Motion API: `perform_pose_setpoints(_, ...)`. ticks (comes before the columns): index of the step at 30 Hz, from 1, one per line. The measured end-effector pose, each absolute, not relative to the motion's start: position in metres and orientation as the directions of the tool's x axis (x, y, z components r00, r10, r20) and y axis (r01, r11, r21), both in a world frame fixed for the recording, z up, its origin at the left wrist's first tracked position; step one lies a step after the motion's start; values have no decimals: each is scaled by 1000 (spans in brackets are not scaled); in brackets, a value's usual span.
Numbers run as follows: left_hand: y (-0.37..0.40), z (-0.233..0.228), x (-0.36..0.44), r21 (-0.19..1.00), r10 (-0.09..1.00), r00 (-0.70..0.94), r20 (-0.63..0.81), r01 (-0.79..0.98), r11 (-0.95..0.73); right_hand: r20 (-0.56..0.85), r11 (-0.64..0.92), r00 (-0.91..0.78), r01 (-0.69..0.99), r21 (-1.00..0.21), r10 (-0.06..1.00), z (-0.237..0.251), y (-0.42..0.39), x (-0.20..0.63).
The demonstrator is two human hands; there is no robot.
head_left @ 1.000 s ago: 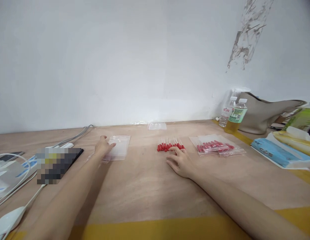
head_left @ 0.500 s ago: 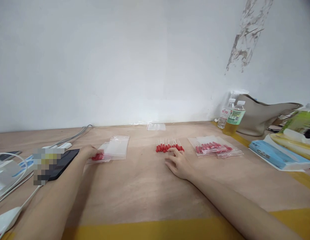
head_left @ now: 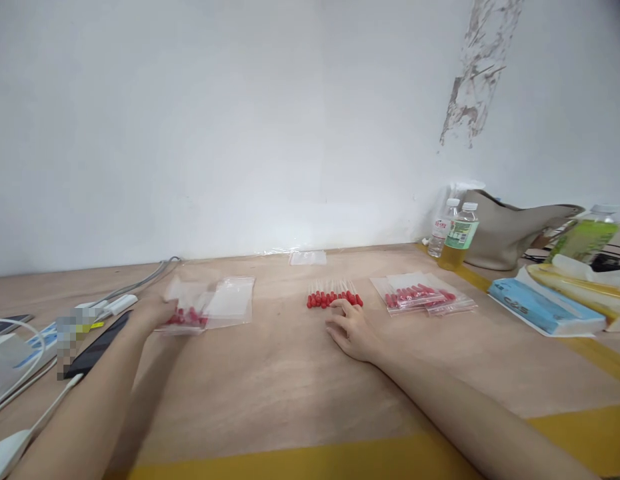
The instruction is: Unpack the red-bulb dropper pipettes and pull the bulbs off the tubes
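Right fingers [head_left: 339, 321] touch sticks [head_left: 317, 300]; blue pack [head_left: 545, 308] reads "C&S".

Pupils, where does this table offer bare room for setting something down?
Widest patch: between left arm and right arm, from the red-tipped sticks toward the yellow strip. A narrower gap separates those sticks from the flat bag. Crowded: far left, around phone and cables; far right, around bottles and blue packet.

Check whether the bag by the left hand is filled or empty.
Filled, at least partly: red tips show through the clear bag at the left hand. Seal: cannot tell.
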State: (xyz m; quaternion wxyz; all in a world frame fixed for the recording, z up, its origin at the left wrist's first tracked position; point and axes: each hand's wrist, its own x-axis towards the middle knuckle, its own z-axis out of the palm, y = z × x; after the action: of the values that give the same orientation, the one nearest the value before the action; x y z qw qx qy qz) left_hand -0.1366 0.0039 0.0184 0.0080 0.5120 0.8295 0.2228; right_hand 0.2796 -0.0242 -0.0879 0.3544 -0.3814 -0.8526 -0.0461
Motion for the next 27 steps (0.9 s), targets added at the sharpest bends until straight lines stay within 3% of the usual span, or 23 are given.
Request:
perform_pose_setpoints(3,-11,35,-117,351,711,-566,417,822,448,656,717,-451,667,-202,605,-87,-25,280)
perform_pose_setpoints(5,-21,39,-88,424,744,-461,485,867,261,680,727,-422,643,-242,600,-84,-26,280)
perform_pose_setpoints(7,-29,33,-52,660,910,-282,304,751,12,693,731,-373,597,-330,617,-78,-29,280)
perform_pose_setpoints(9,-32,17,-14,818,999,1,50,574,-41,674,715,-318,528,-458,666,-74,-34,280)
perform_pose_setpoints(12,-30,-15,34,882,933,333,-137,470,-38,578,641,-282,414,-647,766,-71,-39,280)
perform_pose_setpoints(14,-27,-33,58,904,879,437,-192,427,-15,526,620,-330,379,-687,784,-72,-41,279)
perform_pose_setpoints(17,-23,-49,80,938,871,444,-208,344,49,498,647,-416,425,-633,761,-76,-39,279)
perform_pose_setpoints(22,-34,-55,73,990,955,261,-140,14,141,456,594,-387,602,-534,802,-82,-31,282)
perform_pose_setpoints(27,-51,-62,49,972,933,274,-233,62,224,450,560,-359,676,-479,818,-85,-28,286)
